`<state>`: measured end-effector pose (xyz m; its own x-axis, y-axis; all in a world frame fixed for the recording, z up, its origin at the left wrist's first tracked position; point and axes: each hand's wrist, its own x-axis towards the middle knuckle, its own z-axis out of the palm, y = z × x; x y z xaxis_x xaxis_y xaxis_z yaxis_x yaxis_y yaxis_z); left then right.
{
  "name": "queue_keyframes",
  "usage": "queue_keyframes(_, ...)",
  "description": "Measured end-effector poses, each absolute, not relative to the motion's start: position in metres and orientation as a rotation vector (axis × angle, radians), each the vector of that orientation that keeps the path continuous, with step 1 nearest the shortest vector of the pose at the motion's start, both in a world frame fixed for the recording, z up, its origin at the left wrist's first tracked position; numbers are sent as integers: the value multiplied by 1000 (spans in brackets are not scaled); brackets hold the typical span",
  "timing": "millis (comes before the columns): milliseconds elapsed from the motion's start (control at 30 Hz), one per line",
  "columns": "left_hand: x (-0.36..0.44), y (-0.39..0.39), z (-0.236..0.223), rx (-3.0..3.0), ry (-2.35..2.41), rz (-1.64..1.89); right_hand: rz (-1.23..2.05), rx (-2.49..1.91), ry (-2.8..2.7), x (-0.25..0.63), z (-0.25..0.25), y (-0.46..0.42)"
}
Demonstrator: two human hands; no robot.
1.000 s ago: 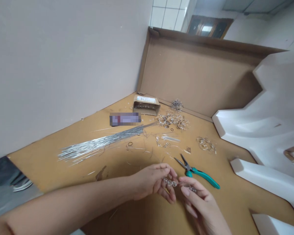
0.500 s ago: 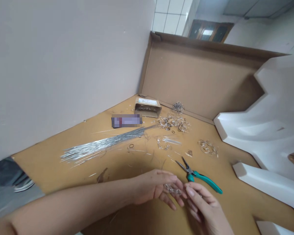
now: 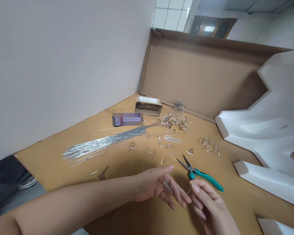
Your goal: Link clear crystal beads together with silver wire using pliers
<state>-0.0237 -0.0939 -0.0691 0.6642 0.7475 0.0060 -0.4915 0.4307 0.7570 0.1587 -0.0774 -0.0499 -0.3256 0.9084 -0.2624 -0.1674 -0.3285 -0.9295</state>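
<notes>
My left hand [image 3: 159, 186] is open, thumb raised and fingers spread, with a few clear glass beads [image 3: 167, 186] resting against its fingers. Close by on the right, my right hand [image 3: 204, 197] pinches a thin wire [image 3: 188, 191] between thumb and forefinger. The wire curves toward my left fingertips; whether it runs through the beads I cannot tell. Just beyond my right hand lie long-nose pliers [image 3: 191, 170] with green handles, jaws parted. A long bundle of straight silver wires [image 3: 100, 143] lies farther back on the table.
A pile of clear beads and rings [image 3: 173, 120] sits near a small open cardboard box [image 3: 149, 106]. A bead ring [image 3: 209, 146] lies to the right. A cardboard panel [image 3: 201, 71] stands behind; white foam [image 3: 257, 176] borders the right. The table [image 3: 68, 176] holds wire scraps.
My left thumb has lifted and its fingers have opened. My right hand has moved slightly right, and the wire now shows between the hands. The pliers remain on the table.
</notes>
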Motion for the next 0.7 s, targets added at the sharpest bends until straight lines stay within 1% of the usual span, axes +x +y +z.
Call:
queue_keyframes(300, -22, -94, -68, 803, 399, 814, 1787, -1124, -1059, 156, -49, -76)
queue_keyframes(533, -22, -98, -64, 849, 380, 840, 1960, -1050, -1060, 157, -56, -78)
queue_keyframes(600, -21, -99, -65, 858, 426, 874, 2012, -1019, -993, 156, -57, -78)
queue_keyframes(700, -21, -98, -66, 835, 511, 934, 2051, -984, -729, 155, -56, -74)
